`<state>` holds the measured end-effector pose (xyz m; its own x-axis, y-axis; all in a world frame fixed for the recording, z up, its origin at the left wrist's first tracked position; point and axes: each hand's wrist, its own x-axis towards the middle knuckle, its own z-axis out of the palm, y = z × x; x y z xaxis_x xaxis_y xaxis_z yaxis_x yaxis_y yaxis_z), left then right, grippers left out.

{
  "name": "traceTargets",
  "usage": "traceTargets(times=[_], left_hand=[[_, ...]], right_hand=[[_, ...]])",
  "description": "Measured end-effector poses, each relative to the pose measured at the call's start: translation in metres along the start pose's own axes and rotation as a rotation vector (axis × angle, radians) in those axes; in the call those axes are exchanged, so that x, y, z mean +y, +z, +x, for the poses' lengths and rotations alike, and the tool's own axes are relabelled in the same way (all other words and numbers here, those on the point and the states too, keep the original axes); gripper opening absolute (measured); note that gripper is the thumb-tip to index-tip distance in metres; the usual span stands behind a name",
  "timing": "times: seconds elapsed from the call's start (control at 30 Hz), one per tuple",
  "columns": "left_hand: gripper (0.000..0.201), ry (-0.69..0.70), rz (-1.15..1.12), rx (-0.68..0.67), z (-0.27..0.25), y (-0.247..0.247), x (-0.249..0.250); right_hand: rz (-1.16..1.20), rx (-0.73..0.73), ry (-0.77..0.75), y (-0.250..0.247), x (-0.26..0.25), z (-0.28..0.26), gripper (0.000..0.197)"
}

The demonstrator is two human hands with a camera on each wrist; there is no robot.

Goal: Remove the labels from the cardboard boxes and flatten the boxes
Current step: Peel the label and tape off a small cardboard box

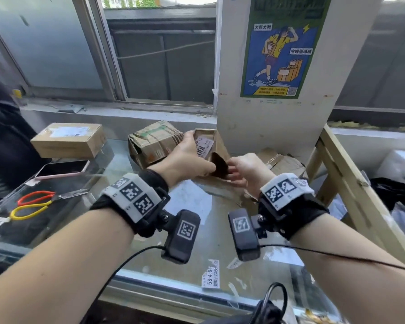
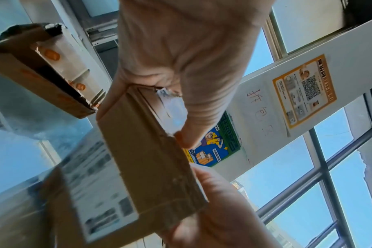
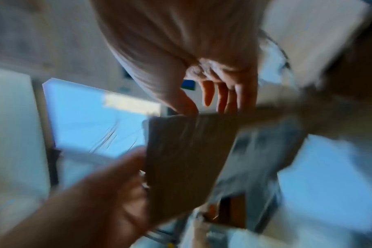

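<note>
gripping the small cardboard box (image 1: 214, 146) above the surface (image 1: 192, 206), left hand (image 1: 185, 160) steadies while right hand (image 1: 246, 170) pinches a flap (label (image 1: 205, 148) still on): yank carelessly, cardboard tears.

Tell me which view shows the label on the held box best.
The head view: the label faces the camera, print sharp, with the left hand gripping the small box beside it. The left wrist view catches only a pale edge-on sliver. The right wrist view is blurred; no label shows there.
</note>
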<state>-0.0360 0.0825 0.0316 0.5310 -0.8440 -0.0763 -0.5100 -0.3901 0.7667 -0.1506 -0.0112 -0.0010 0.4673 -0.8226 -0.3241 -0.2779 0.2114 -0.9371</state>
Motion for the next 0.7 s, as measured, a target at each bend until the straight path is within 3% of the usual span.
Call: traceTargets(times=[0.03, 0.07, 0.13, 0.2, 0.33, 0.47, 0.7], left_hand=[[0.08, -0.016, 0.041, -0.014, 0.002, -0.004, 0.001], [0.068, -0.018, 0.081, -0.025, 0.004, -0.008, 0.002], [0.048, -0.013, 0.16, -0.045, 0.008, -0.011, 0.003], [0.044, -0.007, 0.229, -0.067, 0.011, -0.009, 0.002], [0.05, 0.008, 0.387, -0.125, 0.013, -0.007, 0.002], [0.032, 0.011, 0.596, -0.172, 0.015, -0.026, 0.016], [0.026, 0.051, 0.557, -0.177, 0.017, -0.002, -0.02]], right_hand=[[-0.249, 0.066, -0.112, 0.0, 0.0, 0.002, 0.008], [-0.457, 0.114, -0.216, -0.001, 0.0, 0.005, 0.031], [-0.634, 0.068, -0.391, 0.001, 0.0, 0.008, 0.074], [-0.704, -0.02, -0.573, 0.006, 0.002, 0.01, 0.087], [-0.78, 0.022, -0.845, 0.013, 0.012, 0.013, 0.07], [-0.788, 0.046, -1.046, 0.014, 0.011, 0.012, 0.044], [-0.951, -0.034, -1.043, 0.009, 0.042, 0.02, 0.028]])
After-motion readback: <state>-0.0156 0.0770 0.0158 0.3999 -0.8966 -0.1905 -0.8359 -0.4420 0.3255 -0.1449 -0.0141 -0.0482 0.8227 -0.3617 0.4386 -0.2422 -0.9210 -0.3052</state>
